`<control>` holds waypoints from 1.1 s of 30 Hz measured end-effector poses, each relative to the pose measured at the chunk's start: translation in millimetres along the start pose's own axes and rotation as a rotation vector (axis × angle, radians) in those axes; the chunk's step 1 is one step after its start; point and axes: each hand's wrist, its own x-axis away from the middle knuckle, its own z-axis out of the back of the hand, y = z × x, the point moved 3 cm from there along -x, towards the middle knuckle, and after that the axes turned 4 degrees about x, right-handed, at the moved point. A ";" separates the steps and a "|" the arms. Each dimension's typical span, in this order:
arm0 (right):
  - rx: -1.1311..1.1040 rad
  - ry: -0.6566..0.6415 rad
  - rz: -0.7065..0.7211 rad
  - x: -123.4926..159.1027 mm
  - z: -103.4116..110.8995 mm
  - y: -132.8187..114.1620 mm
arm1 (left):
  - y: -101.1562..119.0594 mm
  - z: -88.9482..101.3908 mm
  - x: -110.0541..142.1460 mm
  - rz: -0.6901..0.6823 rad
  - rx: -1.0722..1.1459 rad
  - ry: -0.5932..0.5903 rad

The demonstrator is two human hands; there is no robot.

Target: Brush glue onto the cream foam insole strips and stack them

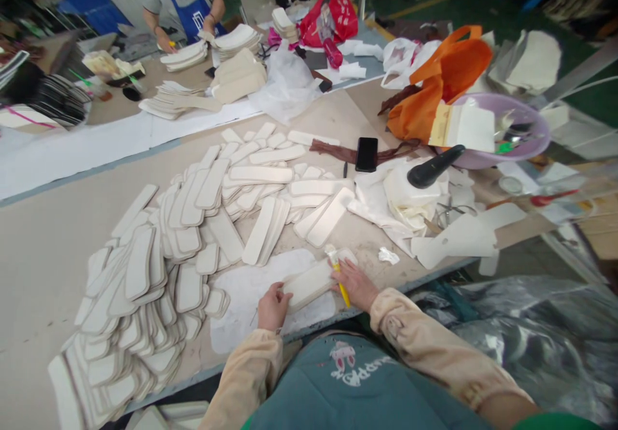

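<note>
I had the left hand (273, 306) curled nearly closed, thumb and fingers pinching the left end of a pale strip (309, 283). The right hand (356, 284) was partly closed around a yellow-handled brush (344, 293), its bristles pointing away from me, while its fingers rested at the strip's right end. I could see the strip lying flat between both hands, close to the near edge of the table (33, 275), partly over a white sheet (246, 282). To the left and farther off I had a large, overlapping heap of pale pieces (193, 205). Just right of the strip lay a crumpled white scrap (389, 255); beyond it I made out a black phone (366, 154) and, far right, a purple basin (533, 150) beside an orange bag (410, 121). At far left, I saw a co-worker in a blue apron (189, 8) with hands near a stack of pale parts (184, 55).
</note>
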 end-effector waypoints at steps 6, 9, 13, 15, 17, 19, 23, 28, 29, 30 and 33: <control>-0.057 0.148 -0.324 15.6 18.7 49.8 | 2.5 0.0 0.6 -0.028 0.011 0.000; -0.146 0.235 -0.438 10.2 19.4 49.2 | 3.5 0.0 1.0 -0.067 -0.005 0.035; -0.198 0.288 -0.553 4.5 18.6 43.8 | 2.7 0.2 3.0 -0.104 0.017 0.121; -0.212 0.287 -0.602 4.9 17.7 45.4 | 1.8 -0.2 4.0 -0.123 0.041 0.156; -0.249 0.309 -0.632 6.1 17.1 48.4 | 0.8 -1.4 4.9 -0.129 0.070 0.179; -0.333 0.348 -0.653 6.8 17.6 50.0 | -0.6 -3.1 6.0 -0.098 0.128 0.185; -0.547 0.394 -0.712 4.0 27.2 42.8 | -2.8 -2.4 11.9 0.056 0.479 0.166; -0.905 0.505 -0.736 -10.7 61.7 21.7 | 10.7 29.0 30.1 0.151 1.230 0.098; -0.971 0.535 -0.737 -14.8 69.9 17.3 | 15.7 39.3 35.5 0.145 1.355 0.093; -1.029 0.565 -0.738 -19.0 77.7 12.8 | 21.2 49.1 41.2 0.133 1.474 0.081; -1.153 0.618 -0.739 -30.9 96.5 -1.7 | 39.6 66.7 58.4 0.079 1.756 -0.076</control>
